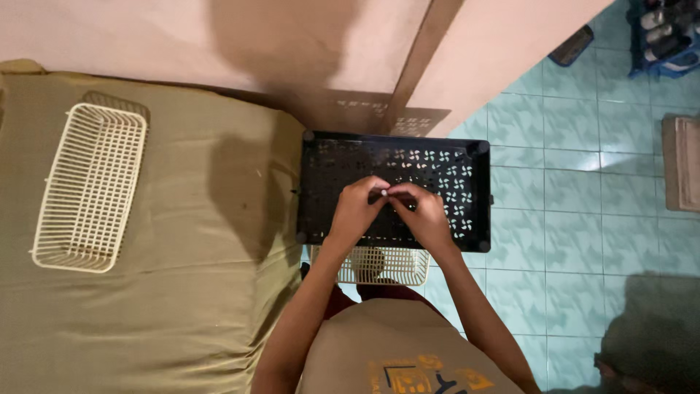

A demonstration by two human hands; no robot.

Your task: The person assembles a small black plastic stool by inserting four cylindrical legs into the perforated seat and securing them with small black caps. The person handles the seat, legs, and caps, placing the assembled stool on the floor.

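Two hands, left and right, pinch one small white piece; one black tray; two baskets.

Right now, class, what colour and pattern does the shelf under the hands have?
Black, pierced with pinwheel-shaped cut-outs: the shelf, seen in the head view.

A: What lies around me?
B: A pale pink wall, a bed under an olive sheet, a turquoise tiled floor.
A: And the light?
B: Dim, with my shadow falling across wall and bed.
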